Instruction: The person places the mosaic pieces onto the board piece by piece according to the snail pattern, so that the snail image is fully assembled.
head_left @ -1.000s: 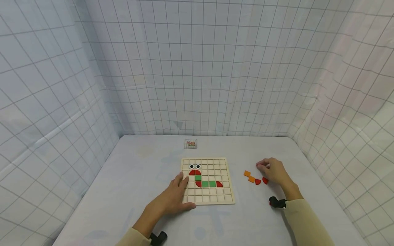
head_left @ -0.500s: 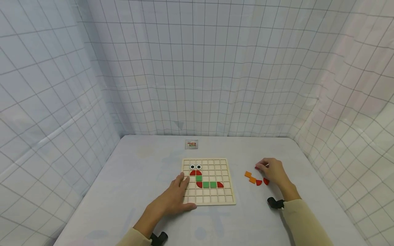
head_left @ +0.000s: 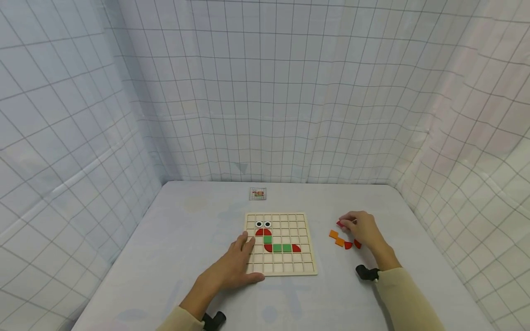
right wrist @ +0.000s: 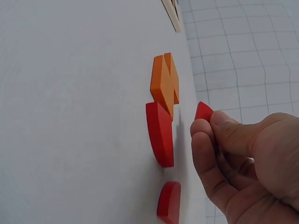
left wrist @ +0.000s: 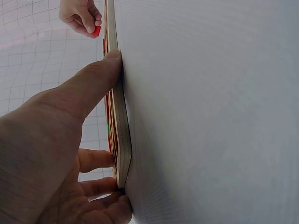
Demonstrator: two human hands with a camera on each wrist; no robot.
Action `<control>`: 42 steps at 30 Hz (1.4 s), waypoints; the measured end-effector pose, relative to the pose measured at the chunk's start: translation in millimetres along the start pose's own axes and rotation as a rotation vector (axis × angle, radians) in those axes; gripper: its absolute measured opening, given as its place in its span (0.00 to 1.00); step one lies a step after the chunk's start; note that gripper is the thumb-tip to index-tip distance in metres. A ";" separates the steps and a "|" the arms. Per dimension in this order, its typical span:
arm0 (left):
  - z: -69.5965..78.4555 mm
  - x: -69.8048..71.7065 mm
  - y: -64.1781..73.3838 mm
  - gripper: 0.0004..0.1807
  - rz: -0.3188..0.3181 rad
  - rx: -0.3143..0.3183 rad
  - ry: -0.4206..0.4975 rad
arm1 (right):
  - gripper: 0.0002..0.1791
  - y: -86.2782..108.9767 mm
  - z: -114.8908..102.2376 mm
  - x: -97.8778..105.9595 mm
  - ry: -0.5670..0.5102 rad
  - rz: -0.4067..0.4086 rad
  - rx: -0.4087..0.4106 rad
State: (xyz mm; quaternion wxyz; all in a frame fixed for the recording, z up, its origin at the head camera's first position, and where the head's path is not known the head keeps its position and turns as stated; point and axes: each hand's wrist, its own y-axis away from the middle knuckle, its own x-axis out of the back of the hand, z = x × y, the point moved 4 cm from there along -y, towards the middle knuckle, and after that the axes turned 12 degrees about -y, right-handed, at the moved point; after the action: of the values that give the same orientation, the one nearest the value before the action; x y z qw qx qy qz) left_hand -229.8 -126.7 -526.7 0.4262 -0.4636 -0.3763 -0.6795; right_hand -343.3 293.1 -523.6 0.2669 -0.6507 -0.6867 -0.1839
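Observation:
My left hand (head_left: 237,266) rests at the near left corner of a wooden grid board (head_left: 291,267). Its thumb lies along the front edge, and its fingers reach over the left side. Between thumb and fingertips, my right hand (head_left: 366,230) pinches a red quarter-circle tile (right wrist: 203,111), raised off the table to the right of the board. Two orange square tiles (right wrist: 161,81) and two more red quarter-circle tiles (right wrist: 160,134) lie below that hand. On the board, two eye tiles (head_left: 263,224) sit above red tiles (head_left: 263,232) and green square tiles (head_left: 281,248).
A small picture card (head_left: 257,194) lies behind the board on the white table (head_left: 198,220). Grid-patterned white curtains (head_left: 265,115) enclose the table at the back and both sides. A black wrist camera (head_left: 366,272) is strapped at the right wrist.
My right hand has lifted the red quarter-circle tile and moved it slightly left, so more of the tile shows. The left hand stays on the board.

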 end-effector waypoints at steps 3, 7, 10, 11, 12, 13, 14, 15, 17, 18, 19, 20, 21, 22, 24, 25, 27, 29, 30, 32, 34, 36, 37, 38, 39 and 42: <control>0.3 0.1 0.0 0.65 0.001 -0.001 0.000 | 0.09 0.2 -6.7 -4.3 0.008 -0.005 0.030; 0.7 0.4 0.1 0.65 0.005 -0.003 -0.001 | 0.09 -0.1 -16.9 -10.8 -0.004 -0.022 0.080; 0.9 0.8 0.2 0.65 0.008 -0.004 0.000 | 0.10 -0.9 -23.8 -17.2 -0.032 -0.043 0.084; 1.1 1.0 0.2 0.65 0.009 -0.004 0.001 | 0.10 -1.1 -25.9 -19.4 -0.049 -0.055 0.078; 1.1 1.0 0.2 0.64 0.010 -0.004 0.001 | 0.10 -1.8 -27.7 -21.8 -0.052 -0.060 0.071; 1.2 1.1 0.2 0.64 0.010 -0.004 0.001 | 0.10 -2.5 -29.7 -24.3 -0.051 -0.065 0.069; 1.3 1.0 0.1 0.64 0.011 -0.004 0.001 | 0.10 -3.3 -31.8 -27.0 -0.048 -0.069 0.068; 1.3 1.0 -0.1 0.64 0.012 -0.004 0.002 | 0.10 -4.2 -33.9 -29.4 -0.043 -0.072 0.071; 1.5 0.8 -0.2 0.64 0.013 -0.003 0.000 | 0.10 -6.4 -38.0 -34.4 -0.031 -0.076 0.080; 1.6 0.7 -0.2 0.64 0.013 -0.003 -0.001 | 0.09 -7.3 -40.4 -36.9 -0.030 -0.081 0.083; 1.7 0.6 -0.2 0.64 0.013 -0.003 -0.001 | 0.09 -8.0 -42.7 -39.2 -0.037 -0.088 0.086; 1.8 0.6 -0.1 0.64 0.013 -0.004 -0.001 | 0.09 -8.9 -44.7 -41.7 -0.046 -0.097 0.084; 2.0 0.7 -0.1 0.64 0.013 -0.004 -0.001 | 0.09 -9.8 -46.8 -44.2 -0.060 -0.105 0.081; 2.2 1.0 0.1 0.64 0.012 -0.005 -0.002 | 0.09 -10.7 -48.9 -46.6 -0.068 -0.113 0.084; 2.4 1.4 0.3 0.64 0.011 -0.007 0.000 | 0.09 -12.3 -53.3 -51.9 -0.078 -0.126 0.090; 2.6 2.1 0.5 0.64 0.013 -0.009 0.000 | 0.09 -13.4 -55.3 -54.6 -0.077 -0.129 0.098; 3.0 3.3 1.1 0.64 0.015 -0.013 0.000 | 0.08 -15.2 -59.6 -60.4 -0.081 -0.135 0.115; 2.9 4.0 1.1 0.64 0.014 -0.015 -0.004 | 0.07 -16.6 -64.1 -66.1 -0.082 -0.141 0.133; 2.8 4.4 1.1 0.64 0.014 -0.016 -0.006 | 0.07 -17.0 -66.5 -68.8 -0.085 -0.144 0.136; 2.4 4.8 1.0 0.64 0.019 -0.020 -0.008 | 0.06 -17.8 -71.2 -74.2 -0.088 -0.152 0.142; 1.9 4.4 0.4 0.64 0.015 -0.019 -0.010 | 0.05 -18.3 -76.2 -79.4 -0.086 -0.166 0.149; 1.8 4.0 0.0 0.64 0.014 -0.017 -0.009 | 0.04 -18.6 -80.7 -85.2 -0.089 -0.182 0.151; 1.8 3.7 -0.2 0.64 0.014 -0.015 -0.008 | 0.04 -18.8 -82.9 -88.3 -0.091 -0.192 0.156; 1.7 3.2 -0.4 0.64 0.009 -0.010 -0.008 | 0.04 -18.9 -85.2 -91.4 -0.091 -0.202 0.161; 1.4 2.4 -0.8 0.64 0.005 -0.005 -0.008 | 0.04 -19.1 -87.3 -94.5 -0.093 -0.211 0.167; 0.3 0.7 -1.2 0.65 0.003 -0.001 -0.012 | 0.03 -19.4 -94.2 -102.5 -0.090 -0.228 0.197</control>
State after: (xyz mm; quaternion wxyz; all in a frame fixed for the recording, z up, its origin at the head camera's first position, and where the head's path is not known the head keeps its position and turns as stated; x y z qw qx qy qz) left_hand -231.0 -126.1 -526.1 0.4245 -0.4685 -0.3780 -0.6763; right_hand -349.5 153.4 -509.4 0.2757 -0.5469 -0.7821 -0.1155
